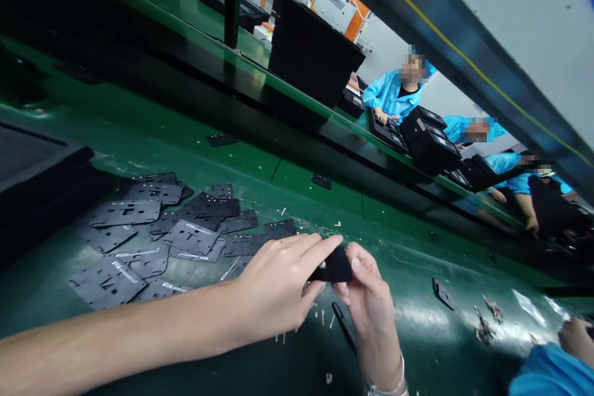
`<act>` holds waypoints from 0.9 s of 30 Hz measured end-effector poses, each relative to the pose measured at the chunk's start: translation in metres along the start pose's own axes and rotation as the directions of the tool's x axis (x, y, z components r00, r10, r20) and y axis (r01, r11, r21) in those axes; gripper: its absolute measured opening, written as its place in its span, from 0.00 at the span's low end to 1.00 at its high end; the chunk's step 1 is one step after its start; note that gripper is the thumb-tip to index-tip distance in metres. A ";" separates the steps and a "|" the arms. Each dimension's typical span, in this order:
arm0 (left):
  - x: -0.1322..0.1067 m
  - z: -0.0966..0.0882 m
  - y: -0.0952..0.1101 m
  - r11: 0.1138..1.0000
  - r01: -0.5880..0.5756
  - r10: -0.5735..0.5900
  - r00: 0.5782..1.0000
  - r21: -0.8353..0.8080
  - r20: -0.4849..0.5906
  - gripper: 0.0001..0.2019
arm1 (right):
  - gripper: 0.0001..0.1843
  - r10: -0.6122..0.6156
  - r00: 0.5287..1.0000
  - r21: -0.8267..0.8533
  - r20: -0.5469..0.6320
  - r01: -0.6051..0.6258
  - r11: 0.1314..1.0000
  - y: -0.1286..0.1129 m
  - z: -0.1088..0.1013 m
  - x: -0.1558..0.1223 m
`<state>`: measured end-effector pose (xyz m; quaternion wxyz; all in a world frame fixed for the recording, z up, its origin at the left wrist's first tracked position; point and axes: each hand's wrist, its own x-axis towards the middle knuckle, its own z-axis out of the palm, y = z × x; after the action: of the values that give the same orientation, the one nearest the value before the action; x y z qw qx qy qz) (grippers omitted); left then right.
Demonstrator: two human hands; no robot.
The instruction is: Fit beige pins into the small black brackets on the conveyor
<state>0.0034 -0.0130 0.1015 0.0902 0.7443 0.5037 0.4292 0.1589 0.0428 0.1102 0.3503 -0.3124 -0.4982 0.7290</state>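
Both my hands meet over the green work surface [417, 334] near the bottom centre. My left hand [278, 284] reaches in from the left, its fingers pinched on a small flat black part [335, 267]. Coming up from below, my right hand [369, 294] grips the same black part from the other side. A bracelet sits on my right wrist. To the left of my hands lies a spread of several flat black die-cut pieces [158, 235] with cut-out slots.
A black tray edge [41, 167] is at far left. Loose black bits [443, 292] and scraps [485, 322] lie to the right. Behind a raised green rail [260, 83] stands a black box [310, 52]. Co-workers in blue coats [390, 96] handle black trays. Another person's hand [575, 337] shows at lower right.
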 end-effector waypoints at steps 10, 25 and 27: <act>0.008 -0.008 0.003 0.935 0.169 -0.143 0.984 -0.312 0.105 0.23 | 0.18 -0.021 0.999 -0.020 0.024 0.021 1.000 0.002 -0.002 0.002; 0.009 0.005 -0.012 0.980 0.064 -0.044 0.993 -0.187 0.108 0.23 | 0.10 -0.173 0.978 -0.378 -0.118 0.117 0.919 -0.003 -0.005 -0.005; 0.010 0.010 -0.018 0.991 0.122 -0.115 0.986 -0.056 0.117 0.23 | 0.09 -0.218 0.960 -0.506 -0.178 0.101 0.857 0.002 -0.007 0.000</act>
<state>-0.0004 0.0063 0.0907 0.1675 0.7329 0.5276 0.3956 0.1643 0.0454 0.1067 0.3736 -0.4304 -0.6477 0.5057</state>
